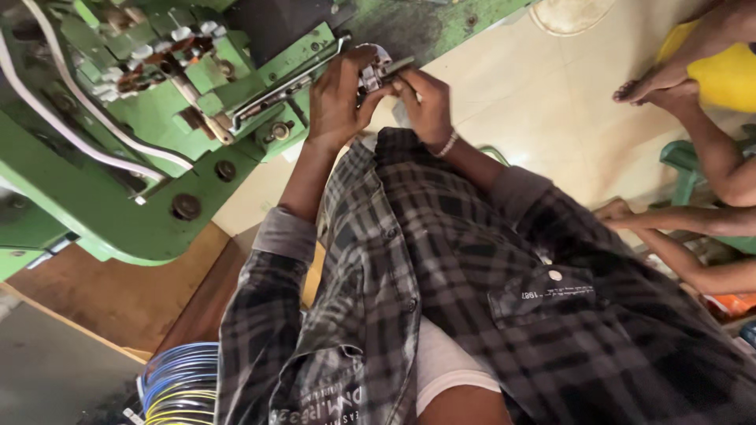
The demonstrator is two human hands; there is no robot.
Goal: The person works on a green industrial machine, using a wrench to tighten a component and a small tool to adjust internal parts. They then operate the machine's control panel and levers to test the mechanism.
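One small metal part [376,72] (grey), pinched by two hands, left hand [337,102], right hand [425,106], beside one green machine [118,197].

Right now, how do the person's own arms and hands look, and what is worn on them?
Both arms wear a dark grey and black checked shirt, its sleeves rolled up to near the elbows, showing a plain grey lining at the cuffs. The forearms are bare. The right hand has a pale beaded bracelet at the wrist. The left hand wears nothing.

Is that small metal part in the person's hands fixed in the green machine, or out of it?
Out of it. Both the left hand and right hand pinch the small metal part just off the green machine.
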